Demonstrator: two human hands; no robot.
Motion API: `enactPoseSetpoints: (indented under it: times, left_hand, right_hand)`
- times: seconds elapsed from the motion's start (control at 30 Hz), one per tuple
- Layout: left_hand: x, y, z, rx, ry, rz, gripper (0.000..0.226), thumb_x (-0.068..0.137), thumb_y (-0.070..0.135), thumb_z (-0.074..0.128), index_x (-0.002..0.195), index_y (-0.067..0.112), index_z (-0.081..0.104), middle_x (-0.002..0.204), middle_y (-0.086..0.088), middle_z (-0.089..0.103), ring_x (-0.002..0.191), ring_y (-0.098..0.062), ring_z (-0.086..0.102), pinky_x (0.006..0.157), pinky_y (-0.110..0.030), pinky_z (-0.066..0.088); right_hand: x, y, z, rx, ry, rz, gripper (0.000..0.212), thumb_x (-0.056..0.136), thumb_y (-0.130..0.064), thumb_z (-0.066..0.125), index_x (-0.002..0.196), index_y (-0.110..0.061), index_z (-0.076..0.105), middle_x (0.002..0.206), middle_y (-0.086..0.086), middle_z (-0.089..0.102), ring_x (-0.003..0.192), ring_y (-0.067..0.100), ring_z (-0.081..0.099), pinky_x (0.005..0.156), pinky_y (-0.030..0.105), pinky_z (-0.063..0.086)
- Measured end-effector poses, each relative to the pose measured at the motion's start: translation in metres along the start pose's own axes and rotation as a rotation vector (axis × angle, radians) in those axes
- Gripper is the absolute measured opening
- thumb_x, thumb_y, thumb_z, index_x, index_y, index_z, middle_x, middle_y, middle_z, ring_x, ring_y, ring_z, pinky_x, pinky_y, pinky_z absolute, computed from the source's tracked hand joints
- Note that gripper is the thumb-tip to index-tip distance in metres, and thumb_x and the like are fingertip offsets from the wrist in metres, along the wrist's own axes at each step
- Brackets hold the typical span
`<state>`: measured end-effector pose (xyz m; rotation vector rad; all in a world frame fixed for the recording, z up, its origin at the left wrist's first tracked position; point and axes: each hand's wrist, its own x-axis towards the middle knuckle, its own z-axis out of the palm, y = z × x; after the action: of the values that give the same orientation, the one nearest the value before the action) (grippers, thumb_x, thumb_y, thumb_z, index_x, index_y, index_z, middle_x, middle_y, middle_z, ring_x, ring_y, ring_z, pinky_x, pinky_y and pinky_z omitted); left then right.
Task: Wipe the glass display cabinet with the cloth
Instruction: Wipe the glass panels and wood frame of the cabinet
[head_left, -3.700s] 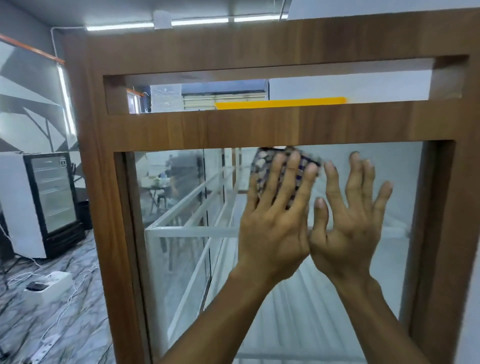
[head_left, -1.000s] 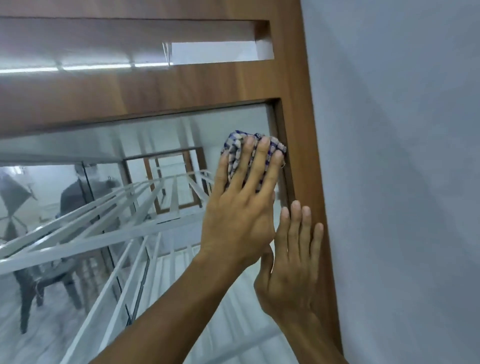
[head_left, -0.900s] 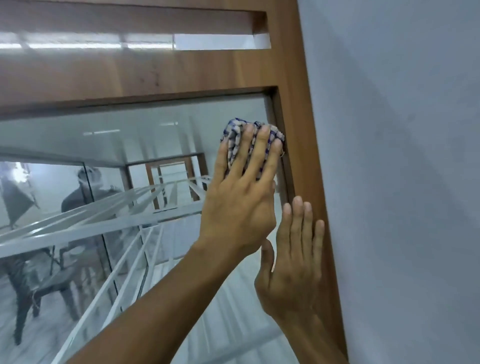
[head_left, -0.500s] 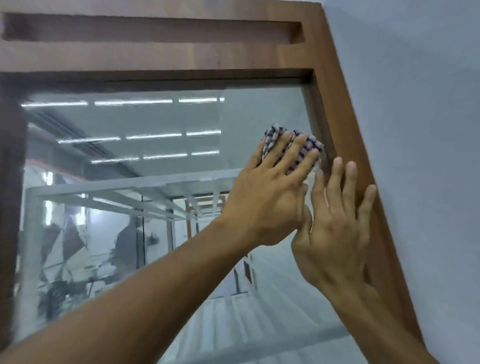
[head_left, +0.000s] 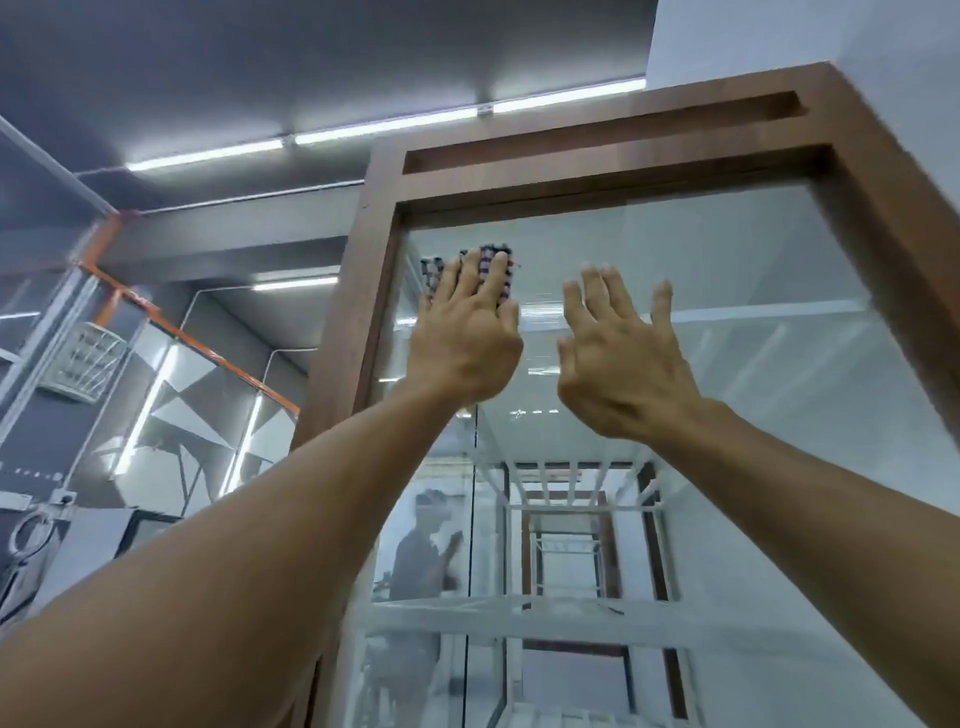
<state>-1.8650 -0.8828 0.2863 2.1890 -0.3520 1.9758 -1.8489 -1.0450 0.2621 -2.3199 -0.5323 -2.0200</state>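
Observation:
The display cabinet has a brown wooden frame (head_left: 358, 291) round a tall glass pane (head_left: 737, 291). A blue-and-white checked cloth (head_left: 485, 260) lies against the glass near the pane's top left corner. My left hand (head_left: 465, 338) presses it flat with straight fingers; most of the cloth is hidden under the hand. My right hand (head_left: 618, 353) is beside it to the right, fingers spread and straight, flat against or just off the glass. White shelves (head_left: 519, 621) show behind the pane.
A white wall (head_left: 883, 52) runs close along the cabinet's right side. Ceiling light strips (head_left: 384, 124) hang above. Glass partitions with an orange rail (head_left: 171, 327) stand to the left. A person's reflection (head_left: 423, 551) shows low in the glass.
My left hand has slid the cloth from the pane's top right corner across to the top left. My right hand came off the right frame edge to mid-pane. The camera tilted upward.

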Motion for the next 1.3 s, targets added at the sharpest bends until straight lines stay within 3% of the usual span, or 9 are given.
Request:
enactPoseSetpoints:
  times: [0.13,0.27,0.53,0.7,0.87,0.93,1.03,1.17,1.3]
  left_hand:
    - [-0.031,-0.029,-0.009,0.011,0.013,-0.070,0.058,0.111,0.035,0.024,0.165,0.027,0.005,0.173,0.003,-0.005,0.159,-0.014,-0.009,0.120,-0.027,-0.015]
    - [-0.069,-0.012,0.001,0.059,0.003,-0.104,0.059,0.111,0.038,0.022,0.165,0.028,0.000,0.172,0.003,-0.010,0.158,-0.015,-0.013,0.123,-0.033,-0.015]
    - [-0.046,0.105,0.040,0.091,-0.220,0.510,0.059,0.109,0.040,0.021,0.165,0.028,0.006,0.173,0.003,-0.003,0.159,-0.015,-0.010,0.129,-0.042,-0.006]
    - [0.001,0.145,0.048,0.044,-0.093,0.193,0.059,0.110,0.036,0.024,0.166,0.027,0.006,0.174,-0.001,-0.002,0.160,-0.022,-0.005,0.127,-0.044,-0.006]
    - [-0.016,0.186,0.071,0.045,-0.187,0.507,0.057,0.111,0.038,0.023,0.165,0.030,0.006,0.173,0.004,-0.003,0.159,-0.015,-0.009,0.127,-0.040,-0.007]
    - [0.001,0.184,0.070,0.054,-0.170,0.504,0.058,0.110,0.038,0.024,0.165,0.030,0.007,0.173,0.004,-0.001,0.159,-0.015,-0.008,0.129,-0.041,-0.005]
    - [0.024,0.209,0.075,0.061,-0.138,0.344,0.059,0.109,0.038,0.024,0.165,0.028,0.007,0.174,0.000,-0.002,0.160,-0.020,-0.007,0.129,-0.045,-0.005]
    - [0.015,0.235,0.080,0.048,-0.211,0.482,0.058,0.111,0.037,0.022,0.166,0.025,0.007,0.173,0.002,-0.003,0.159,-0.019,-0.010,0.126,-0.041,-0.010]
    - [-0.013,0.200,0.067,0.049,-0.225,0.574,0.056,0.111,0.035,0.023,0.165,0.028,0.009,0.173,0.002,0.000,0.159,-0.017,-0.008,0.127,-0.040,-0.009]
  right_hand:
    - [-0.017,0.003,0.002,0.053,0.025,-0.006,0.065,0.106,-0.042,0.018,0.163,-0.017,0.004,0.172,0.007,-0.005,0.158,0.021,-0.009,0.126,0.057,-0.008]
    - [-0.051,0.012,0.000,0.081,0.016,-0.016,0.063,0.107,-0.042,0.022,0.164,-0.022,0.003,0.172,0.002,-0.006,0.158,0.019,-0.011,0.127,0.050,-0.008]
    - [-0.101,0.103,-0.021,0.035,0.058,0.281,0.064,0.106,-0.042,0.017,0.163,-0.018,0.000,0.172,0.005,-0.006,0.158,0.018,-0.010,0.127,0.044,-0.009]
    - [-0.123,0.130,-0.023,0.093,0.075,0.233,0.079,0.093,-0.049,0.009,0.162,-0.011,0.001,0.171,0.006,-0.004,0.158,0.015,-0.008,0.125,0.032,-0.014]
    - [-0.131,0.135,-0.019,0.117,0.118,0.211,0.076,0.096,-0.048,0.009,0.162,-0.012,-0.001,0.171,0.006,-0.006,0.157,0.014,-0.011,0.126,0.032,-0.012]
    - [-0.133,0.135,-0.019,0.136,0.121,0.213,0.075,0.096,-0.047,0.010,0.162,-0.014,-0.001,0.171,0.005,-0.007,0.157,0.014,-0.011,0.125,0.029,-0.014]
    - [-0.140,0.136,-0.018,0.166,0.111,0.218,0.072,0.098,-0.045,0.012,0.162,-0.015,-0.002,0.171,0.004,-0.007,0.157,0.014,-0.012,0.121,0.025,-0.016]
    - [-0.149,0.137,-0.013,0.204,0.143,0.224,0.066,0.108,-0.033,0.030,0.163,-0.010,0.000,0.172,0.007,-0.001,0.158,0.015,-0.007,0.124,0.025,-0.011]
    - [-0.154,0.136,-0.012,0.201,0.147,0.215,0.067,0.104,-0.036,0.024,0.162,-0.008,0.008,0.171,0.007,0.003,0.158,0.014,-0.003,0.122,0.022,-0.010]
